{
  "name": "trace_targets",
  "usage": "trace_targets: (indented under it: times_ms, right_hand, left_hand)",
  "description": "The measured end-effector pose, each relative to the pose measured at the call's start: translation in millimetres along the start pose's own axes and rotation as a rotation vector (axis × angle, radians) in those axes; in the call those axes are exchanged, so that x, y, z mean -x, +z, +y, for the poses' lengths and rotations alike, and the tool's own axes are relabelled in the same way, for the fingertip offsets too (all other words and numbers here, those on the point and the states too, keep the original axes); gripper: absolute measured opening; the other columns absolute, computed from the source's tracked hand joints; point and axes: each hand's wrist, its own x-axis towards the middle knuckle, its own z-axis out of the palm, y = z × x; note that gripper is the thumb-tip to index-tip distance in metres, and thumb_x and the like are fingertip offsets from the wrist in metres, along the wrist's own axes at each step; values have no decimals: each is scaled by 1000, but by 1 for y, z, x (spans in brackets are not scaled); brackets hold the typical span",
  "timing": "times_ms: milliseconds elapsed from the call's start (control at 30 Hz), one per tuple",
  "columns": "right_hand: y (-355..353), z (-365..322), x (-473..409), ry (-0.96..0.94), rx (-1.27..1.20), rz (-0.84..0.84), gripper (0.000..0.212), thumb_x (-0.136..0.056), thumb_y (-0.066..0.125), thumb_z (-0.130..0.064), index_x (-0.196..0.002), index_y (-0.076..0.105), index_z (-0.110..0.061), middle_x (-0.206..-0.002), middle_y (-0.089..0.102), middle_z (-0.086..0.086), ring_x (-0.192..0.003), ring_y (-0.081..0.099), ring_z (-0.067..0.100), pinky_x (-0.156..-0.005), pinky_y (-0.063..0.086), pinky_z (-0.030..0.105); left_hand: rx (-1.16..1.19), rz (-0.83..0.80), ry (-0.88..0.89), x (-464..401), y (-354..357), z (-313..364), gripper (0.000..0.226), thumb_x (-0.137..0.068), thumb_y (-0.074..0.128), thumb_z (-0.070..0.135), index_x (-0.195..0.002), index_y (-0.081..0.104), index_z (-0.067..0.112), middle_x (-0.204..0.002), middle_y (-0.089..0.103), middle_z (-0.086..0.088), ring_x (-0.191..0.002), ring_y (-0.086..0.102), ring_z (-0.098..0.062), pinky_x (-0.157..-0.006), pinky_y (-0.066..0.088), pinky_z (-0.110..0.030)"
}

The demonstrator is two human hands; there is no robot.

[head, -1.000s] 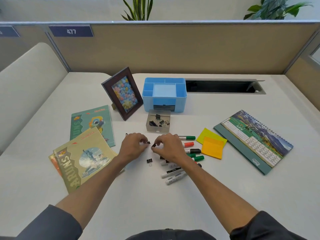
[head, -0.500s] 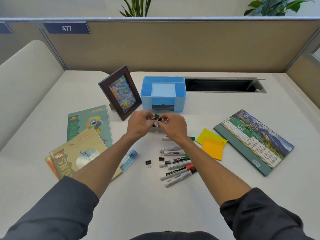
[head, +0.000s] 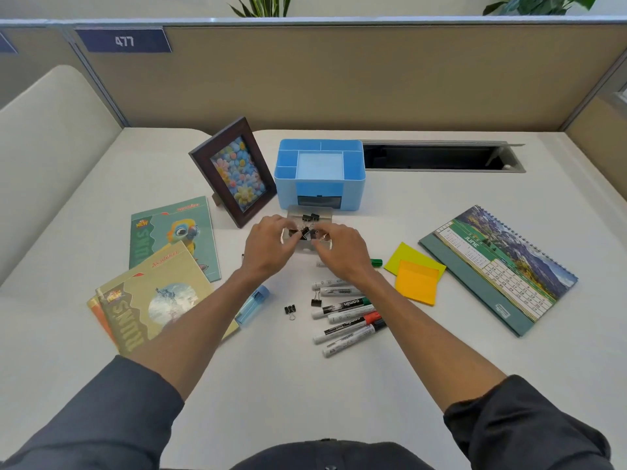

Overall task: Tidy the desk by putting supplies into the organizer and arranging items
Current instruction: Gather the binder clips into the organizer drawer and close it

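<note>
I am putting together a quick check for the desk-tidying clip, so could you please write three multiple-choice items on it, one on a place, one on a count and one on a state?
1. Where does the small clear box stand?
A. just in front of the blue organizer
B. on the calendar
C. behind the picture frame

2. How many binder clips lie loose on the desk near the markers?
A. none
B. two
C. five

3. What are the hands doing?
A. resting flat on the notebooks
B. holding binder clips over the clear box
C. gripping a marker each

Answers:
1 A: the clear box sits against the front of the blue organizer.
2 B: one loose clip and another lie left of the markers.
3 B: the left hand and right hand pinch black clips above the box.
</note>
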Motion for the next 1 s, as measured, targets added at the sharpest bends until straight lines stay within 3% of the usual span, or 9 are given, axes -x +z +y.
trace_targets:
  times_ms: [200,400,767,1000]
  right_hand:
    - [3,2,18,-137,130,-3,26,-89,63,-30,-110,70,-16,-110,69,0,-101,58,18,-90,41,35]
    - [4,3,38,-202,195,-80,27,-90,62,-33,-112,68,-18,-109,68,0,-100,59,18,-90,41,36]
    - [5,-1,66,-261,387,-284,31,-90,58,-43,-109,72,-24,-101,70,-3,-104,55,18,-92,38,37]
    - [6,-6,70,-270,443,-303,29,-90,58,-43,-104,74,-23,-100,70,-2,-100,57,22,-86,39,36]
  left_hand:
    - [13,19,8,28,-12,-8,20,-90,61,31,-94,72,16,-94,71,-1,-87,57,-16,-82,48,-42]
    - [-36,-5,55,58,-15,-18,16,-91,61,27,-90,72,15,-92,71,1,-88,57,-19,-83,42,-39]
    - [-111,-225,150,89,-10,-18,21,-83,66,38,-96,73,23,-94,70,8,-84,57,-12,-85,44,-34]
    - [-153,-349,144,101,-10,-14,37,-79,51,40,-106,71,24,-106,66,7,-100,56,-12,-94,29,-31]
